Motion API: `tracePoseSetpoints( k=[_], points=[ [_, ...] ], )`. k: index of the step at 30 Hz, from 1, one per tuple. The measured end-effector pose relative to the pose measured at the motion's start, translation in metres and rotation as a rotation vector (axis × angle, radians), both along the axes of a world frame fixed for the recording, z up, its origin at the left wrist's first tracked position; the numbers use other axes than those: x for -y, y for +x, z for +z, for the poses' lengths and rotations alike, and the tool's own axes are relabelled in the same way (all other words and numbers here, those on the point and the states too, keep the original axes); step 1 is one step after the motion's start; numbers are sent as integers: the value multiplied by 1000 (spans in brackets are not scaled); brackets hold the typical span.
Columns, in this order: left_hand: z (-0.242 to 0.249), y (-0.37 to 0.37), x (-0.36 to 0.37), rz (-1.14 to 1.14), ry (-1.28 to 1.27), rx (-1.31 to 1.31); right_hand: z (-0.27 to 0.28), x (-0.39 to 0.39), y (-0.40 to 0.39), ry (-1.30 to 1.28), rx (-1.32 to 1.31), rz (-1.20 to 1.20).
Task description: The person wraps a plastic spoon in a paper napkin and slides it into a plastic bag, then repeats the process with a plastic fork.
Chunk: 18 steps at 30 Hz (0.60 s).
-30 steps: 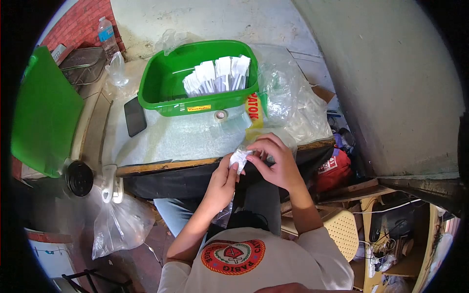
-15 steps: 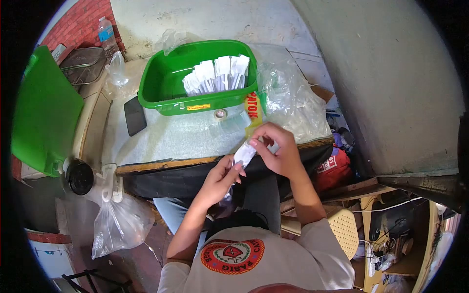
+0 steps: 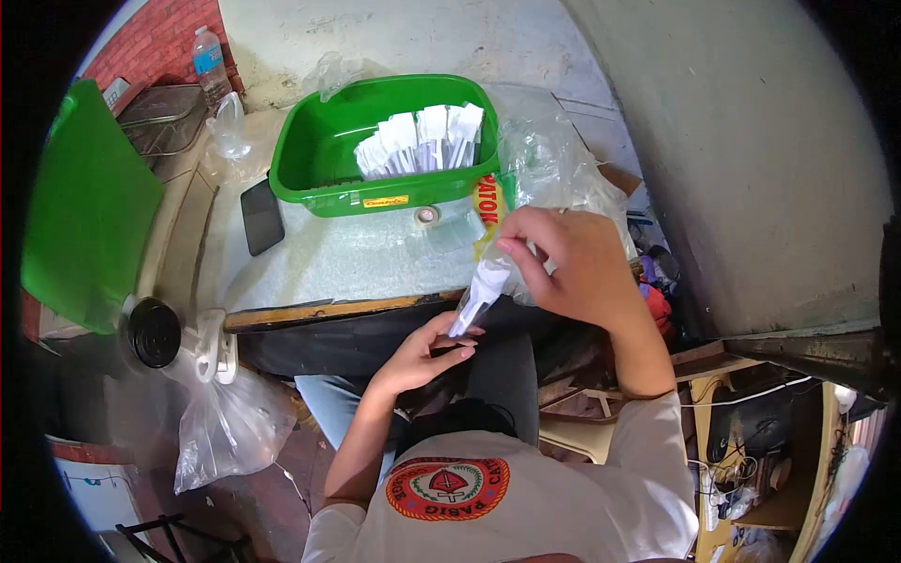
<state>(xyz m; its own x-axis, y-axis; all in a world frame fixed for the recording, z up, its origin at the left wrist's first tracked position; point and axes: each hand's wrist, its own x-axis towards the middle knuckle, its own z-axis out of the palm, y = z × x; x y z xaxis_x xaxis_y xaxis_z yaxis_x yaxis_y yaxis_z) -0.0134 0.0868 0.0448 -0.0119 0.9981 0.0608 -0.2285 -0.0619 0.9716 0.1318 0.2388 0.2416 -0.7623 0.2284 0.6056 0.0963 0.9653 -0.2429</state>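
Note:
My right hand pinches the top end of a narrow clear plastic packet with white folded paper inside it. The packet hangs at a slant over the table's front edge. Its lower end meets the fingers of my left hand, whose thumb stands apart from them. Beyond both hands, a green basin holds a row of similar white paper packets. Between the basin and my hands lie a roll of tape and some clear plastic sleeves.
A phone lies left of the basin, and crumpled clear plastic bags lie to its right. At the far left are a green lid and a water bottle. A clear bag hangs off the table's left corner.
My right hand has risen and moved right, drawing the packet up with it. My left hand has loosened its grip, its thumb now off the packet, which appears longer and less covered.

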Motion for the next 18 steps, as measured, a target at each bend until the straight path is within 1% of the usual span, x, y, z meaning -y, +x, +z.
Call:
tracePoseSetpoints(
  k=[2, 4, 5, 7, 10, 11, 13, 14, 16, 17, 18],
  points=[
    [-6, 1, -1, 10, -8, 0, 2, -1, 0, 46, 5, 27],
    [-11, 0, -3, 39, 85, -80, 6, 0, 0, -95, 25, 66],
    [-11, 0, -3, 38, 83, -81, 7, 0, 0, -97, 23, 66],
    [-3, 0, -2, -29, 79, -33, 10, 1, -1, -181, -37, 113],
    [9, 5, 0, -54, 72, -37, 1, -1, -9, -169, -50, 186],
    [10, 6, -1, -56, 71, -37, 1, -1, -9, -170, -50, 185],
    [12, 10, -4, -70, 120, -32, 1, 0, -11, -280, 2, 213],
    [15, 13, -8, -69, 118, -30, 1, 1, -12, -282, 4, 214],
    [27, 15, -16, -17, 196, 35, 1, 3, -16, -403, 188, 254],
    [32, 12, -19, -53, 219, 127, 1, 3, -17, -435, 224, 257],
    [27, 5, -25, -143, 250, 270, 0, 2, -17, -467, 261, 258]
  ],
)
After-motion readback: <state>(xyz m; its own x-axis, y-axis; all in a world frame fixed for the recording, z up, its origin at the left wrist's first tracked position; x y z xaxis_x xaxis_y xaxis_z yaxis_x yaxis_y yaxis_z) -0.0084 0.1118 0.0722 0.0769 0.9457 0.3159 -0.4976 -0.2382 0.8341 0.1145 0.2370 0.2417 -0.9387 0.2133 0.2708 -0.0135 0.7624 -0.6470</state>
